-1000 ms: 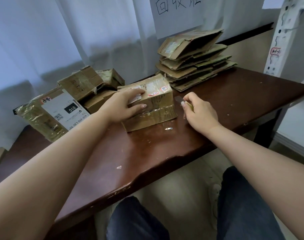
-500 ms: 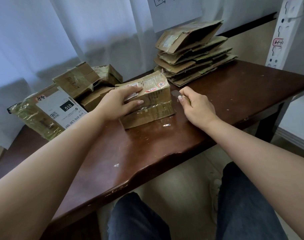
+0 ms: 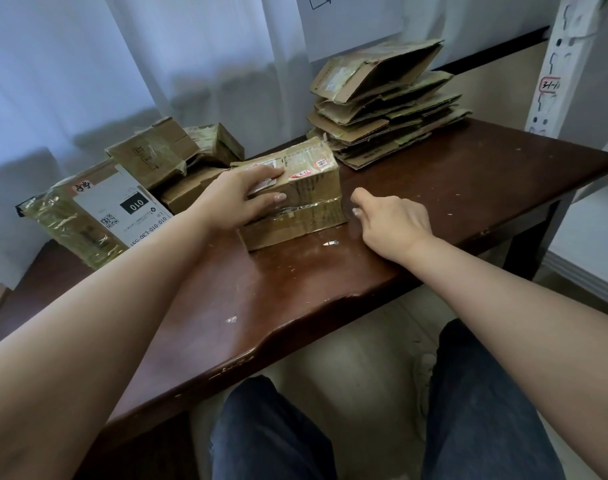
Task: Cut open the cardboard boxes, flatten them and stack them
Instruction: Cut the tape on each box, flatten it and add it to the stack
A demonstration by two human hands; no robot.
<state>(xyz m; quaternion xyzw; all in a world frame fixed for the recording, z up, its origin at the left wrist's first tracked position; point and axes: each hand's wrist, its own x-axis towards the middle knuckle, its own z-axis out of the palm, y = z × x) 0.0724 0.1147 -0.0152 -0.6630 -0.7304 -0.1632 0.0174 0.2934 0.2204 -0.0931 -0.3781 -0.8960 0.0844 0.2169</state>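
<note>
Right hand (image 3: 394, 221): frame centre right, fingers curled in; whether they grip a cutter cannot be told, nothing shows past the thumb.
Left hand (image 3: 242, 199): fingers flat, pressing the top of the box.
Box (image 3: 306, 199): taped brown cardboard, oblong, glossy tape band along its front face; centre of frame, just left of the right hand, long axis running left-right.
Key relation: the box's right end faces the right hand, the nearer one; likely entry point for a cut.
Flattened stack (image 3: 385, 109): upper right, ragged corrugated sheets.
Uncut boxes (image 3: 150, 157): left, crumpled, film-wrapped.
Desk (image 3: 469, 174): dark polished wood, scuffed.
</note>
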